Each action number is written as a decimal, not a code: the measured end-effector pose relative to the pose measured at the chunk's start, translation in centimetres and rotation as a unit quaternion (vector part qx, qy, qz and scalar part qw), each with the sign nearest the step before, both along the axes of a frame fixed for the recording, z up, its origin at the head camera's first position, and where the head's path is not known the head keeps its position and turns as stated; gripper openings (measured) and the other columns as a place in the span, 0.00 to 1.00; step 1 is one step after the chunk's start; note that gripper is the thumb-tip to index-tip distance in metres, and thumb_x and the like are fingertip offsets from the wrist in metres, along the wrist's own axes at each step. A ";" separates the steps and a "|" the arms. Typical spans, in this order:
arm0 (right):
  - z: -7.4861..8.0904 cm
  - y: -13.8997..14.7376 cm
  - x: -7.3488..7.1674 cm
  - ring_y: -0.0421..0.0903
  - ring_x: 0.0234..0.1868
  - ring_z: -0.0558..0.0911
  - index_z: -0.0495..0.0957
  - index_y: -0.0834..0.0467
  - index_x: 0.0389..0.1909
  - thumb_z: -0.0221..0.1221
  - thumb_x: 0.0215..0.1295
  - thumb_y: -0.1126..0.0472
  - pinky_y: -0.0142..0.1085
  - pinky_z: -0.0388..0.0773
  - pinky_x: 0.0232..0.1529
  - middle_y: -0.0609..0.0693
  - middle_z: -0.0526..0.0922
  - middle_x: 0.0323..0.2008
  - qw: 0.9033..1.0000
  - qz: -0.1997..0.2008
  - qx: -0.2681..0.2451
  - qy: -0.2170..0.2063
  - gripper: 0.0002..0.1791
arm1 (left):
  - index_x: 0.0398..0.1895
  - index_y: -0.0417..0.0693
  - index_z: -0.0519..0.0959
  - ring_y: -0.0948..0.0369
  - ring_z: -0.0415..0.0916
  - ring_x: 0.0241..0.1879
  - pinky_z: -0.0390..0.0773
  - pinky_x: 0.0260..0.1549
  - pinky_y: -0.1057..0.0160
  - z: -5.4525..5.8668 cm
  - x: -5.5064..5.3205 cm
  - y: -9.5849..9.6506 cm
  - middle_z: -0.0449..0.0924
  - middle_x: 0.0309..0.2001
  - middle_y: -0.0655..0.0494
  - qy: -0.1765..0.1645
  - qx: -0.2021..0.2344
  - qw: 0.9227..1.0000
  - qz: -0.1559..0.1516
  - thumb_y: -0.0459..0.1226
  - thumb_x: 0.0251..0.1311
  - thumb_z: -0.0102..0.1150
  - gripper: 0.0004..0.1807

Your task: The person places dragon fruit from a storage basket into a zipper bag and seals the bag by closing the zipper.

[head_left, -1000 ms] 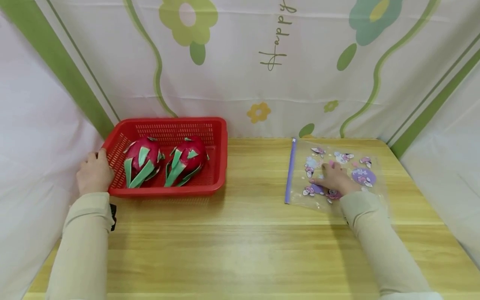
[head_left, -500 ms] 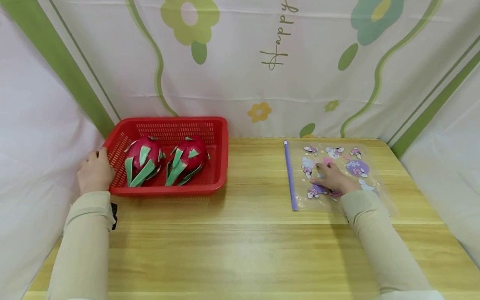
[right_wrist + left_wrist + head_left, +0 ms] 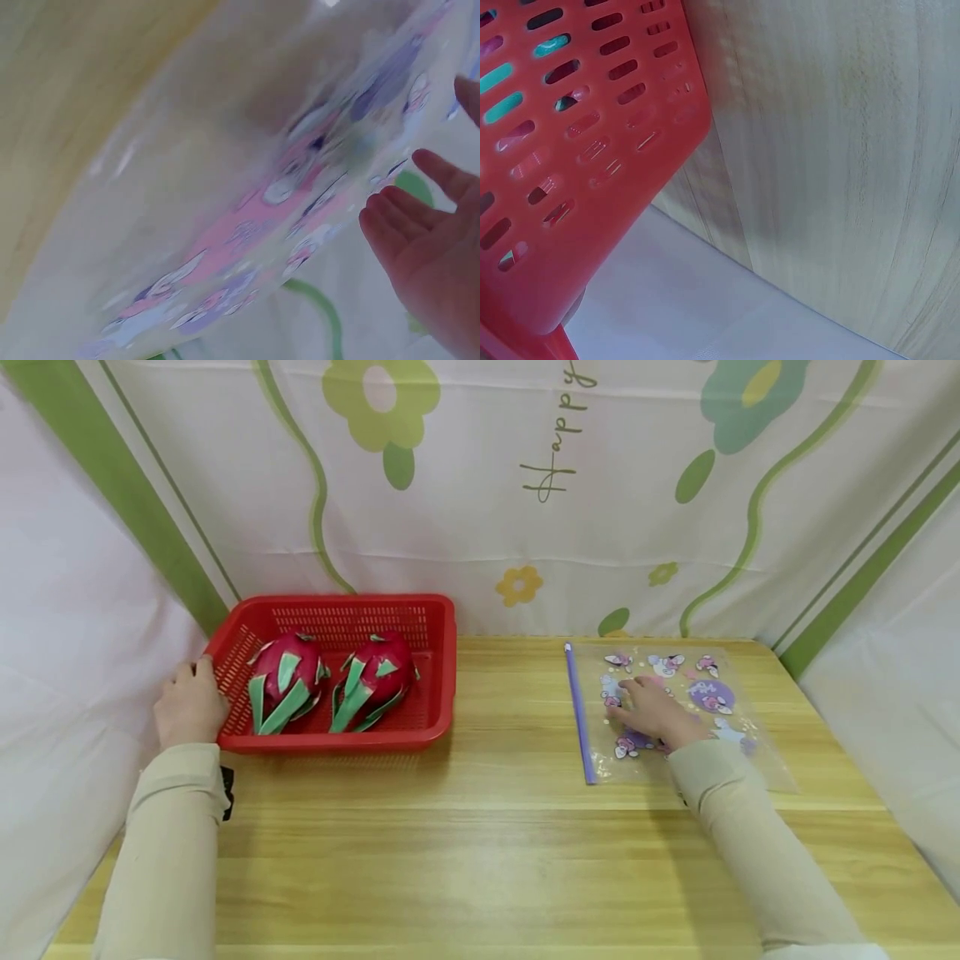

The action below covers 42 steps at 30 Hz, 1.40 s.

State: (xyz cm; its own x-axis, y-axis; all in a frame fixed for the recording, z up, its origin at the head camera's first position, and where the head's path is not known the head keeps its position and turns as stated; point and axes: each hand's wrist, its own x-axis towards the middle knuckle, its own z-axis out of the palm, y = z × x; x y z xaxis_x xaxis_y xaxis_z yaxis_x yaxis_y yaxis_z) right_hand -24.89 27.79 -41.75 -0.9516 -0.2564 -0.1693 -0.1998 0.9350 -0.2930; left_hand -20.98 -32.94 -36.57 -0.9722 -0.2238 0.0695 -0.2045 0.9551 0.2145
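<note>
We see a basket [image 3: 337, 742] of smooth moulded plastic, its rim catching a mild shine and its walls pierced with slots. The two dragon fruits [image 3: 288, 672] [image 3: 381, 660] show a faintly glossy skin and duller, matt scales. The bag [image 3: 714, 697] looks like thin, clear, glossy plastic film, wrinkled and printed, with a smooth plastic closure strip [image 3: 581, 718]. Under them we find a grained, wood-look bench [image 3: 480, 868] with a soft sheen; the backdrop [image 3: 450, 502] and sleeves [image 3: 168, 843] [image 3: 757, 852] are matt, creased cloth.

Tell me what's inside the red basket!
Two dragon fruits lie side by side. Some of the basket's bottom shows around them, but the part right under them is covered, so I can't see it.
</note>
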 end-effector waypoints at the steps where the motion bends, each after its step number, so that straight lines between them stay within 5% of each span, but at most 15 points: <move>1: 0.0 -0.4 -0.1 0.74 0.61 0.66 0.63 0.74 0.63 0.52 0.68 0.51 0.64 0.64 0.61 0.78 0.63 0.61 1.000 -0.003 0.006 0.012 0.34 | 0.64 0.25 0.53 0.25 0.58 0.50 0.68 0.42 0.29 0.0 0.0 0.0 0.55 0.57 0.19 0.001 0.001 1.000 0.000 0.30 0.58 0.43 0.30; 8: -0.3 -3.1 0.0 0.59 0.36 0.80 0.75 0.70 0.45 0.54 0.66 0.49 0.51 0.79 0.39 0.67 0.78 0.42 0.999 -0.002 0.024 0.040 0.24 | 0.64 0.25 0.53 0.25 0.59 0.49 0.68 0.42 0.29 -0.2 0.0 0.0 0.55 0.56 0.19 0.007 0.000 1.000 0.001 0.29 0.59 0.44 0.30; 13: -0.4 -4.6 0.2 0.45 0.23 0.74 0.75 0.63 0.34 0.53 0.66 0.43 0.36 0.71 0.24 0.54 0.80 0.28 0.999 -0.004 0.035 -0.006 0.23 | 0.64 0.25 0.53 0.25 0.59 0.48 0.68 0.41 0.29 -0.2 0.0 -0.1 0.55 0.56 0.19 0.008 -0.001 1.000 0.000 0.30 0.58 0.44 0.30; 19: -0.4 -5.3 0.4 0.44 0.23 0.72 0.73 0.59 0.30 0.52 0.66 0.44 0.33 0.66 0.23 0.51 0.77 0.25 0.998 -0.001 0.056 -0.039 0.20 | 0.64 0.25 0.53 0.25 0.60 0.47 0.68 0.40 0.29 -0.2 0.0 -0.1 0.55 0.56 0.19 0.009 -0.002 1.000 -0.002 0.30 0.57 0.44 0.31; 29: -0.6 -5.0 0.5 0.45 0.18 0.73 0.67 0.58 0.24 0.46 0.63 0.58 0.35 0.68 0.20 0.52 0.73 0.20 0.998 -0.021 0.049 -0.024 0.10 | 0.65 0.25 0.52 0.25 0.60 0.48 0.68 0.40 0.29 -0.3 -0.1 -0.2 0.55 0.56 0.19 0.009 -0.003 1.000 -0.004 0.30 0.57 0.45 0.32; 34: -0.2 -5.1 1.2 0.52 0.20 0.79 0.70 0.68 0.38 0.49 0.64 0.63 0.44 0.77 0.21 0.61 0.79 0.24 0.994 -0.040 0.086 0.050 0.10 | 0.65 0.25 0.52 0.25 0.59 0.49 0.68 0.41 0.29 -0.3 -0.1 -0.2 0.55 0.57 0.19 0.001 -0.001 1.000 -0.001 0.30 0.58 0.44 0.32; 38: 0.0 -5.3 1.8 0.55 0.21 0.79 0.62 0.70 0.51 0.52 0.63 0.69 0.45 0.77 0.20 0.63 0.79 0.24 0.986 -0.044 0.113 0.117 0.17 | 0.65 0.25 0.52 0.25 0.59 0.49 0.68 0.42 0.29 -0.2 -0.2 -0.2 0.55 0.57 0.19 0.000 0.002 1.000 0.001 0.30 0.58 0.44 0.31; 42: 0.1 -5.1 2.2 0.57 0.19 0.78 0.70 0.70 0.38 0.52 0.61 0.74 0.47 0.77 0.19 0.64 0.80 0.22 0.975 -0.035 0.131 0.179 0.05 | 0.64 0.25 0.52 0.25 0.59 0.49 0.68 0.41 0.29 -0.1 -0.1 -0.1 0.55 0.56 0.19 -0.001 0.001 1.000 0.002 0.30 0.59 0.44 0.31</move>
State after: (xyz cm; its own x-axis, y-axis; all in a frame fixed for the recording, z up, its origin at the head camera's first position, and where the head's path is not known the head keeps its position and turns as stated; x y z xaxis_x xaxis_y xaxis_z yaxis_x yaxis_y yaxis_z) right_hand -22.66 22.68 -41.61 -0.9754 -0.1815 0.1252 -0.1786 0.9833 0.0342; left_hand -21.13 -33.07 -36.72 -0.9714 -0.2279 0.0670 -0.2088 0.9537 0.2166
